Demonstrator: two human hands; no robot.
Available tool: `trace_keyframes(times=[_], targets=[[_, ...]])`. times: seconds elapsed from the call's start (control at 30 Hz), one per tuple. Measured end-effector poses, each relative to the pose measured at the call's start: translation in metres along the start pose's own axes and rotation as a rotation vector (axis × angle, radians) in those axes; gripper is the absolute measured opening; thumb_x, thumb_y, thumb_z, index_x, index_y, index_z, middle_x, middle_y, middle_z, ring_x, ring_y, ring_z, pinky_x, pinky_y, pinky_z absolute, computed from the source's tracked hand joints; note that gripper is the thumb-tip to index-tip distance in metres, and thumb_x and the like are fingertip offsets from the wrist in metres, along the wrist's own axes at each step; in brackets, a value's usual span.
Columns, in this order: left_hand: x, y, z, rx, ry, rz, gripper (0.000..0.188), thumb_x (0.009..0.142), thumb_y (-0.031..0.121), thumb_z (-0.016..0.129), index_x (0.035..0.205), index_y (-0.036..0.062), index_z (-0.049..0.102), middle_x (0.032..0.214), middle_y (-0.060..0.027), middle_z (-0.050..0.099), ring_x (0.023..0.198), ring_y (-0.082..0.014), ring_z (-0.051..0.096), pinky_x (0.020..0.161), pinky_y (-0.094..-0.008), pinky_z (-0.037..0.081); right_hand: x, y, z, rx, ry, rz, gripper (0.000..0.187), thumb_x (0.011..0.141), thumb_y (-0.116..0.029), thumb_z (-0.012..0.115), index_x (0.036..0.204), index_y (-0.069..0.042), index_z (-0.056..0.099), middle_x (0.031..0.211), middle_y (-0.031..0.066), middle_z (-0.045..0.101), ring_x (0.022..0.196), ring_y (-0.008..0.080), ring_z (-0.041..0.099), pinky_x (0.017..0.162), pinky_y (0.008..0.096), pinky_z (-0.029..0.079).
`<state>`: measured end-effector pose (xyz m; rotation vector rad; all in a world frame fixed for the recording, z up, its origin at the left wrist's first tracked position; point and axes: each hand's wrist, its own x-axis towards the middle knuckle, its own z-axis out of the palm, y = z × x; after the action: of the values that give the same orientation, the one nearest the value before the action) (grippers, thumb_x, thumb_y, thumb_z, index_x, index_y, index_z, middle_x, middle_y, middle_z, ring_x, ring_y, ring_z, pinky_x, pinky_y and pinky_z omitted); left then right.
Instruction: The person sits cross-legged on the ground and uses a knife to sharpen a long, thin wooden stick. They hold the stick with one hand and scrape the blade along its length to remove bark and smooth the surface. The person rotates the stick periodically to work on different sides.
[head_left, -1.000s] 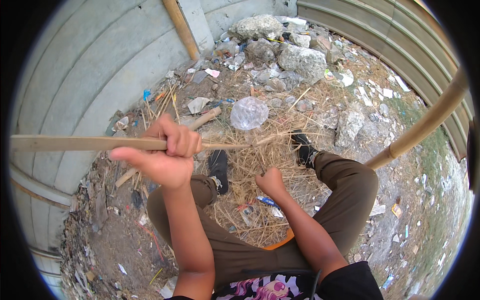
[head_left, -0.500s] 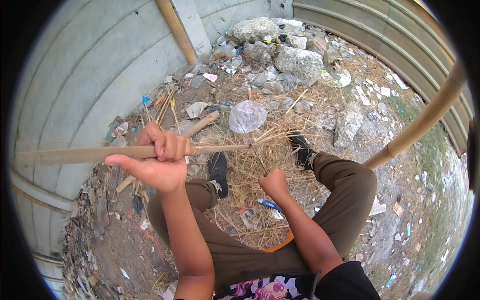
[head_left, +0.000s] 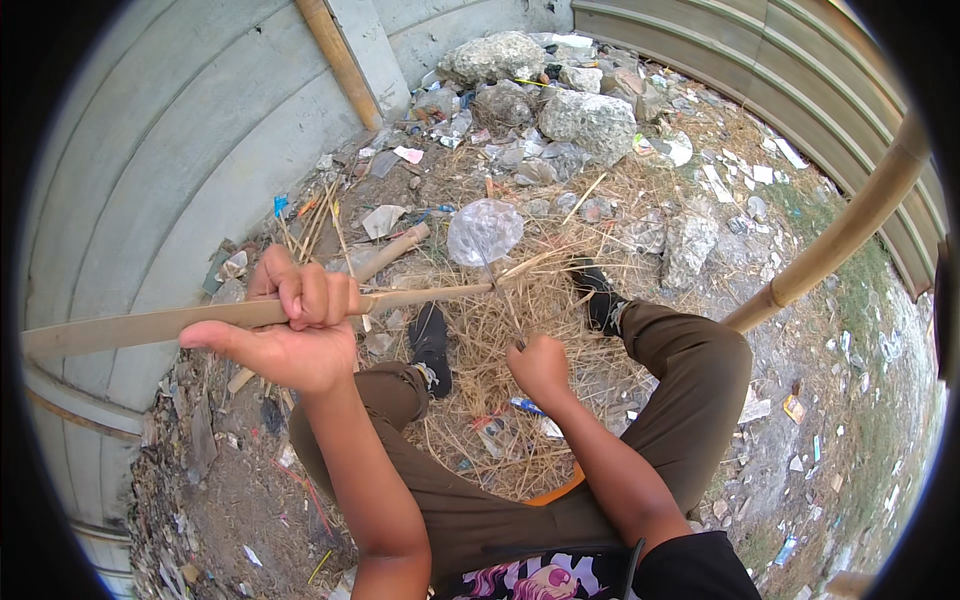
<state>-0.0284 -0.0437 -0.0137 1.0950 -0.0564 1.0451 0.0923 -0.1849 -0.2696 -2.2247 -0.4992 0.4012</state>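
Observation:
My left hand (head_left: 300,325) has its fingers wrapped round a long, flat bamboo strip (head_left: 425,297), its thumb stretched out along the near side. The strip's wide end reaches left towards the wall, and its narrow end lies over the straw between my feet. In my right hand (head_left: 537,368) is a knife (head_left: 508,310) with a thin, dark blade pointing away from me. The blade crosses the strip near its narrow end and seems to touch it. My right fist hides the knife's handle.
Dry straw and shavings (head_left: 480,410) cover the ground between my shoes. A cut bamboo piece (head_left: 395,250) lies beyond my left hand, near a clear plastic bag (head_left: 485,232). A thick bamboo pole (head_left: 830,245) slants at right. Rocks (head_left: 588,125) and litter lie farther off, before a grey wall (head_left: 200,130).
My left hand has moved slightly left with the bamboo strip. A pale sliver now shows past the blade at the strip's narrow end. The whole view has shifted a little.

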Motion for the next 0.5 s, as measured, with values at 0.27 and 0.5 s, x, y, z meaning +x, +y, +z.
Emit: trace_keyframes(times=[0.27,0.5], targets=[[-0.014,0.067,0.034,0.19,-0.112,0.027,0.082,0.069,0.095,0.048,0.071,0.0147,0.031,0.05,0.0072,0.023,0.042,-0.0062,0.012,0.044,-0.0268,0.012,-0.016,-0.018,-0.01,0.295,-0.386,0.038,0.028,0.083,-0.02,0.068,0.07,0.004,0.06,0.059,0.0183,0.061,0.051,0.0331,0.062,0.054,0.0449,0.05],[0.027,0.036,0.035,0.212,0.045,0.023,0.077,0.078,0.09,0.045,0.072,0.0138,0.032,0.051,0.0066,0.021,0.044,-0.006,0.012,0.044,-0.0256,0.011,-0.022,-0.032,-0.003,0.516,-0.478,0.116,0.026,0.085,-0.015,0.067,0.07,0.002,0.055,0.052,0.0124,0.056,0.041,0.0243,0.059,0.039,0.0401,0.044]])
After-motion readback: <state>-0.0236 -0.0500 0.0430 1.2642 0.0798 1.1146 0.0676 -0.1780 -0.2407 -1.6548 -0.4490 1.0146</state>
